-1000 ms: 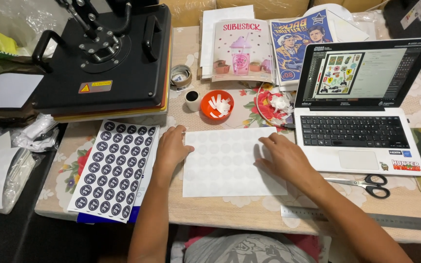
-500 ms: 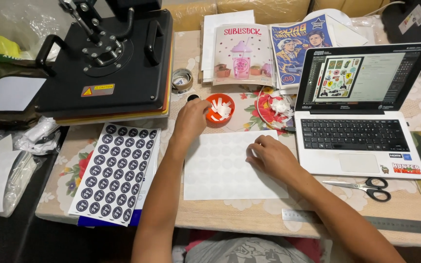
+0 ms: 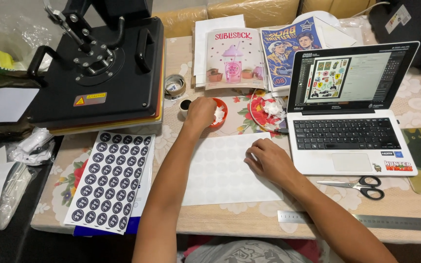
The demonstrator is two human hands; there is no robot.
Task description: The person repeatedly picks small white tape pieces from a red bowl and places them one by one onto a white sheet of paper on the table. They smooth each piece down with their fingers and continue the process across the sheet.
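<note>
A white sheet of round blank stickers [image 3: 220,170] lies flat in front of me on the table. My right hand [image 3: 268,159] rests on its right edge, fingers curled down onto the paper. My left hand [image 3: 200,112] is stretched forward over a small orange bowl [image 3: 220,113] with white scraps in it; the fingers are bunched over the bowl and what they pinch is hidden. To the left lies a sheet of dark round printed stickers [image 3: 113,180].
A black heat press [image 3: 98,68] stands at the back left. An open laptop [image 3: 352,112] sits on the right, scissors [image 3: 361,185] and a metal ruler [image 3: 366,221] near the front edge. A tape roll [image 3: 174,85], small cup [image 3: 185,105], plate [image 3: 264,108] and magazines [image 3: 235,56] lie behind.
My left hand left the white sheet and reached forward to the orange bowl. My right hand slid a little left along the sheet's right edge.
</note>
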